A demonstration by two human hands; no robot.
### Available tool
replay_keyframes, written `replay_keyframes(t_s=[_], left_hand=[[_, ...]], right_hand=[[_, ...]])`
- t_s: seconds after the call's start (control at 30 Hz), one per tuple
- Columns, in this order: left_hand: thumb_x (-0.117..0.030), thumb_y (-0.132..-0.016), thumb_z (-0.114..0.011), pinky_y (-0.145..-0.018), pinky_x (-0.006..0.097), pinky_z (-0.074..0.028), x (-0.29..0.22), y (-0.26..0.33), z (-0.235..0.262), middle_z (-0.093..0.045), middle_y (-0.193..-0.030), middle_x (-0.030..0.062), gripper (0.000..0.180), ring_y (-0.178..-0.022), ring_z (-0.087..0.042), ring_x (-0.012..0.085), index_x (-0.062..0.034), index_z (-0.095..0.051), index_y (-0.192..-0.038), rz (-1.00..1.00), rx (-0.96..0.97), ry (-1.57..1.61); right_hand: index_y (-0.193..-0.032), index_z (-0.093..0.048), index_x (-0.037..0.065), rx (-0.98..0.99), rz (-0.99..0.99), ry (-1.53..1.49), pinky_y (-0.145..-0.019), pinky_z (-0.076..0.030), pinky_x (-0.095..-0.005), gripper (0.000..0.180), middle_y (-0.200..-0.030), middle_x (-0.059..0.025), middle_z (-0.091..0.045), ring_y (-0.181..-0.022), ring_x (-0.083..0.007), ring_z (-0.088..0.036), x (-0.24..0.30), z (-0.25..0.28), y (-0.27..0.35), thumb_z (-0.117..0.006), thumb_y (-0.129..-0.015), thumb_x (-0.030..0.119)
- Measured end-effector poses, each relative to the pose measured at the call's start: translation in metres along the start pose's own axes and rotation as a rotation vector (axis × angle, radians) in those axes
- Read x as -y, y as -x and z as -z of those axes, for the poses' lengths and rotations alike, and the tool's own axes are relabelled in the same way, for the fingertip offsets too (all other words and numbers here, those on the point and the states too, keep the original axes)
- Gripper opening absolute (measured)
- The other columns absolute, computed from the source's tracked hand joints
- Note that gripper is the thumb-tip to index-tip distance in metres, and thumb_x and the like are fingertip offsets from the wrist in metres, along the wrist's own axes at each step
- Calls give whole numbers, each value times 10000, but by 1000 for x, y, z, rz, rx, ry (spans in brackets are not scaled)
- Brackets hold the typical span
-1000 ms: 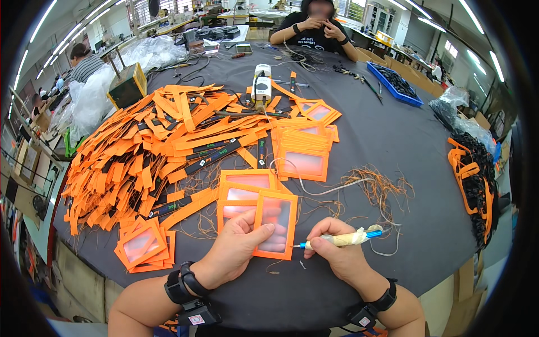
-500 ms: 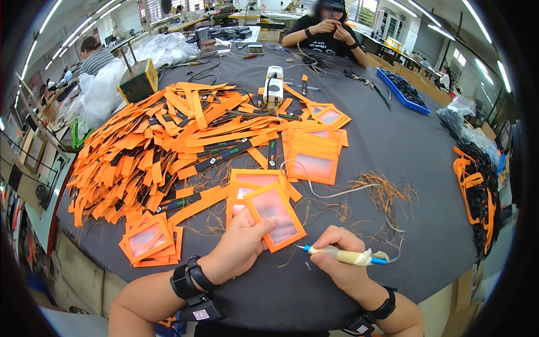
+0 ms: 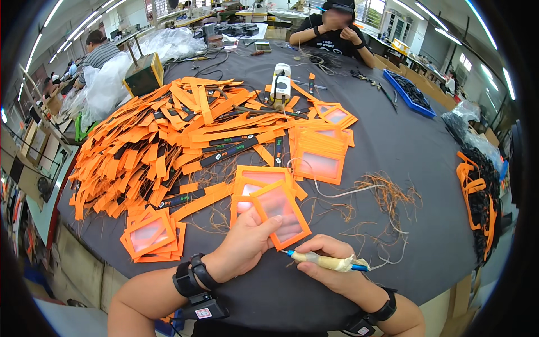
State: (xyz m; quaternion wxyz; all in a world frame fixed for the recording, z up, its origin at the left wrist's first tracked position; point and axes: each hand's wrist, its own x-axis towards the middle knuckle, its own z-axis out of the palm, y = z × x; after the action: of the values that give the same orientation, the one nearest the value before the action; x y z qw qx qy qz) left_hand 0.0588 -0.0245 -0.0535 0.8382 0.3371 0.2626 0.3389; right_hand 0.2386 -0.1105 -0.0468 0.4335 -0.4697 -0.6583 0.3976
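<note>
Near the front middle of the table, my left hand [image 3: 247, 238] pinches an orange-framed clear window pocket [image 3: 282, 216] between thumb and fingers. Those fingers show through its clear sheet. My right hand [image 3: 331, 267] is closed around a corded pen-shaped tool [image 3: 325, 261] with blue ends and cream tape wrapped about its middle. Its thin metal tip is by the pocket's lower corner; whether it touches I cannot tell. Just behind the held pocket lie more orange-framed pockets [image 3: 247, 174]. A second stack of pockets [image 3: 147, 236] sits left of my left forearm, and another pile [image 3: 320, 163] lies farther back.
A big heap of orange and black strips [image 3: 146, 146] covers the left side. Loose orange threads [image 3: 387, 191] lie on the right. A white power device [image 3: 281, 84] stands behind the pockets. Farther off are a blue tray [image 3: 410, 92] and a seated person [image 3: 334, 36].
My right hand has moved the pen tool left, with its tip now along the pocket's bottom corner. The left hand keeps its hold on the pocket. The view has shifted slightly.
</note>
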Motion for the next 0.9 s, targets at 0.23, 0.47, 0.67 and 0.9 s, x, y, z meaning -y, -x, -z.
replay_keyframes(t_s=[0.23, 0.47, 0.67, 0.9], left_hand=[[-43, -969, -415, -979, 362, -472, -1, -1, -6, -514, -1256, 128, 382, -1150, -542, 221, -26, -355, -1346, 6, 11, 11], [-56, -971, -431, -959, 349, -485, 1, -2, -3, -533, -1233, 117, 362, -1116, -565, 205, -26, -381, -1328, -6, 12, 16], [-51, -967, -439, -953, 347, -489, 1, -2, -4, -536, -1228, 117, 366, -1109, -569, 203, -23, -382, -1327, -11, 6, 10], [-48, -966, -437, -951, 347, -491, 1, -2, -4, -536, -1228, 113, 369, -1106, -570, 202, -21, -379, -1329, -7, 5, 9]], right_hand=[[-970, -640, 27, -22, -24, 11, -698, -480, -263, 239, -903, -72, -647, -799, -161, -621, 2, 1, 3, -745, -773, 113], [-959, -641, 23, -10, -13, 20, -699, -482, -262, 234, -892, -74, -648, -795, -163, -624, 1, 0, 1, -749, -764, 94], [-954, -643, 24, -7, -37, 30, -696, -483, -260, 230, -892, -75, -647, -791, -162, -624, 1, 1, 1, -749, -763, 94], [-958, -644, 26, -13, -35, 3, -701, -482, -258, 231, -897, -73, -645, -796, -156, -623, 0, 0, 1, -749, -766, 100]])
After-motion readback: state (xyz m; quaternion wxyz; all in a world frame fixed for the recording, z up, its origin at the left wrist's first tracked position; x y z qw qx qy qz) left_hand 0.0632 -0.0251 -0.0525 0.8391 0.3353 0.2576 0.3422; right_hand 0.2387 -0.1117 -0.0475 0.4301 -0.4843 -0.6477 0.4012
